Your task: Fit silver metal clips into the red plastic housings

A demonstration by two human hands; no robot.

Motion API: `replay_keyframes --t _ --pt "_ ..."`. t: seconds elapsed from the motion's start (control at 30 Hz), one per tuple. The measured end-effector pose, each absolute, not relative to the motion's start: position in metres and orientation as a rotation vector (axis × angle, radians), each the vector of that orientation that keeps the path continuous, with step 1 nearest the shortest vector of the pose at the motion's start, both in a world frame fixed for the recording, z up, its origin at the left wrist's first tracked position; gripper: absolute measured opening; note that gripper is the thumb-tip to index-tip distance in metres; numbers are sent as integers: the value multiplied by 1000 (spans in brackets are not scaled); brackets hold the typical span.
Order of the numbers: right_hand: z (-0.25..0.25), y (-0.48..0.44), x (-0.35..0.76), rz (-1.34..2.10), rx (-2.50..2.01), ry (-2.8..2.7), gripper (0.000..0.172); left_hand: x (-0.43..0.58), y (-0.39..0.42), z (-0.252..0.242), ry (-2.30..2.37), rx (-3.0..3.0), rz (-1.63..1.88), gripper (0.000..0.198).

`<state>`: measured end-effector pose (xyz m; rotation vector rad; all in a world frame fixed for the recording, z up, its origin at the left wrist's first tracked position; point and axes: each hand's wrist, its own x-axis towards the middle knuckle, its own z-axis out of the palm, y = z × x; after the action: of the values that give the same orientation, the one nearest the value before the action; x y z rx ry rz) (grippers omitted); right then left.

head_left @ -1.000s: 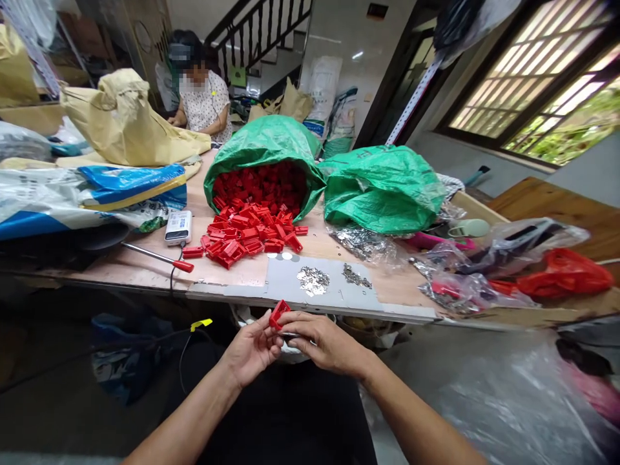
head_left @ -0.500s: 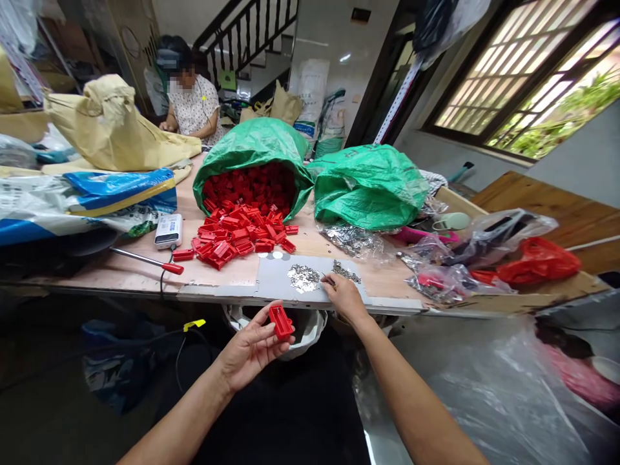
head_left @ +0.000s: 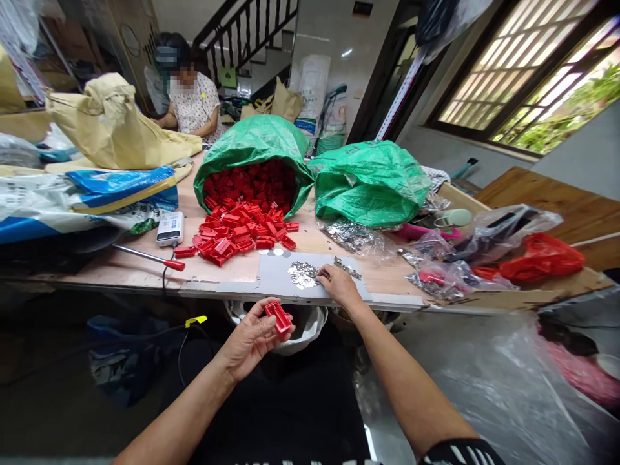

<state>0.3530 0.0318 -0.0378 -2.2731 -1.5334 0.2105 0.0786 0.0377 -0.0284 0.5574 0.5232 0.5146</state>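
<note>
My left hand (head_left: 248,347) holds a small red plastic case (head_left: 279,318) just in front of the table edge, its hollow side facing up. Fingertips pinched together, my right hand (head_left: 340,287) is at the right side of a pile of small shiny metal pieces (head_left: 303,275). Whatever is between those fingertips is too small to make out. The pile lies on a grey sheet (head_left: 271,283) at the table's front. Behind the right hand is a second, darker heap of small metal parts (head_left: 349,266). Many similar red cases (head_left: 227,236) spill from a green sack (head_left: 261,137).
Another green sack (head_left: 371,184) stands to the right, near plastic bags of parts (head_left: 443,278). A white power bank (head_left: 170,228) and a red-handled tool (head_left: 150,257) lie left. Below the edge hangs a lined bin (head_left: 310,329). Across the table sits a person (head_left: 196,106).
My right hand has shifted slightly left, onto the edge of the shiny metal pile. The left hand has moved a little up and left, tilting the red case.
</note>
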Motion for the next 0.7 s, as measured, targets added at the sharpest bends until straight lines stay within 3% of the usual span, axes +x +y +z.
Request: replay_keyframes --t 0.4,0.6,0.7 --pt "-29 19 348 220 -2118 -1398 11 89 37 -27 608 885 800 44" --pt "-10 -4 298 1042 -1587 -1239 27 93 36 -24 662 965 847 36" --pt "-7 -13 274 1172 -1500 -1239 27 93 34 -21 685 970 855 36"
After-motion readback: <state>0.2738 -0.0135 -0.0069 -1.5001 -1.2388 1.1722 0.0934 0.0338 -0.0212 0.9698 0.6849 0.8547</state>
